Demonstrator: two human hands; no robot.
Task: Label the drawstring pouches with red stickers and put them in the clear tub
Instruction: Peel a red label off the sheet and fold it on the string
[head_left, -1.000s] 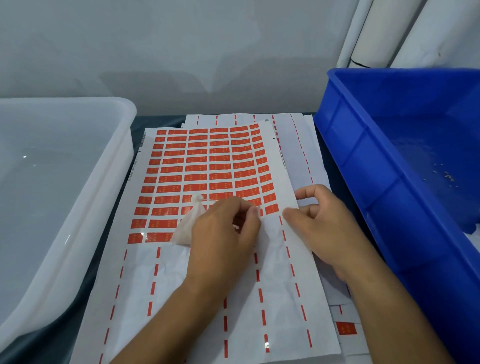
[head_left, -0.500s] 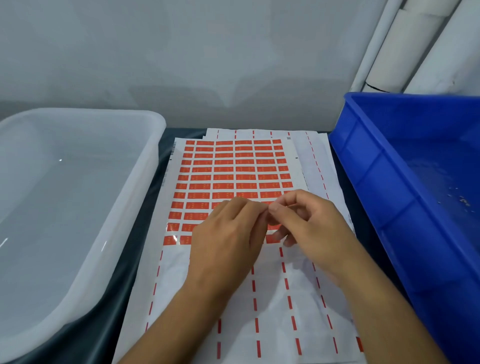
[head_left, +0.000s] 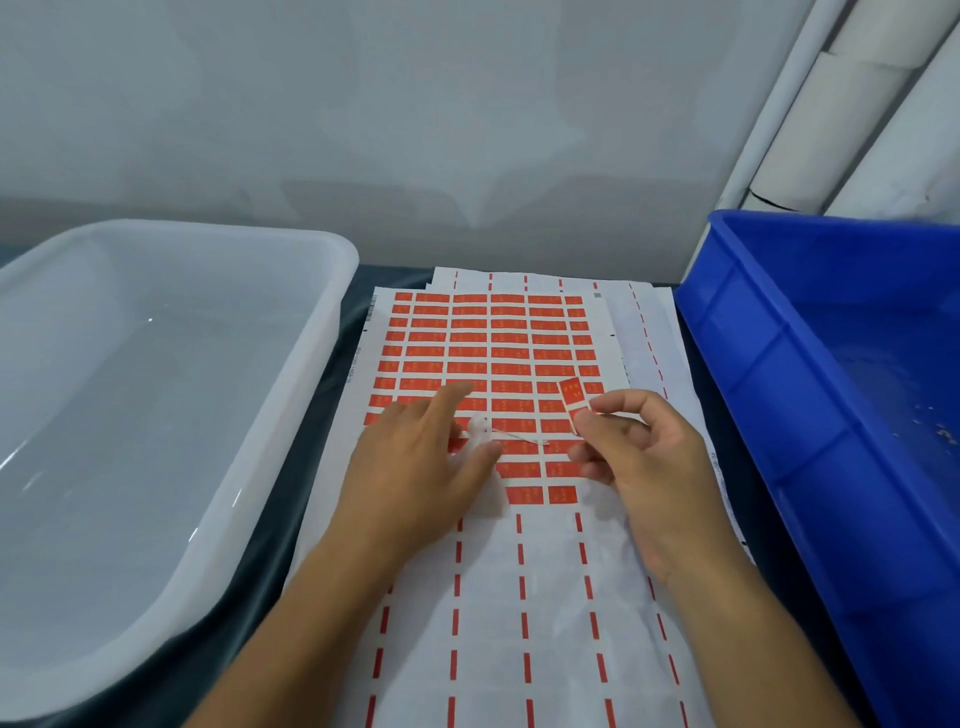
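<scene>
A small white drawstring pouch (head_left: 477, 427) lies on the sticker sheet (head_left: 493, 353); a peeled red sticker (head_left: 573, 400) is lifted.

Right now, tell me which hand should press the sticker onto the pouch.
Right. The right hand already pinches the peeled sticker beside the pouch, while the left hand lies over the pouch, probably steadying it.

A blue plastic crate (head_left: 810, 415) stands on the right of the dark worktop (head_left: 291, 499), with small pale specks scattered on its floor. Behind it, white cylindrical rolls (head_left: 852, 104) lean against the pale grey wall (head_left: 415, 114). More white backing sheets with red dashes (head_left: 649, 322) lie stacked, their edges showing at the far and right sides.
</scene>
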